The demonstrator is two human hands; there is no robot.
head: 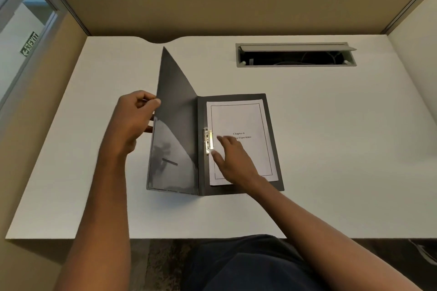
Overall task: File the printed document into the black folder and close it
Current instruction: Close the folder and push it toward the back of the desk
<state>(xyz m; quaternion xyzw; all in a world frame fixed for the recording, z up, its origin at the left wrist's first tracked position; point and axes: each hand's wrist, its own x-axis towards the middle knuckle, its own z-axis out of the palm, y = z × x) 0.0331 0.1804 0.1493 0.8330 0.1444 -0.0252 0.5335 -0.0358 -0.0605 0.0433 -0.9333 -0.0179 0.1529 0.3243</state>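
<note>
Your left hand (132,116) pinches the folder (272,149) cover's left edge (half raised); your right hand (233,160), fingers spread, lies flat on the document (238,118), right of the spine.

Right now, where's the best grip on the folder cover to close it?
Pinch the cover at its free left edge, mid-height, coming from the left, as the left hand does. It stands raised off the desk and hinges at the spine, so that edge gives most leverage.

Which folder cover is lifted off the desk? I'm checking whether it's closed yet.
The front cover, pinched by the left hand; the back cover lies flat under the printed document.
</note>
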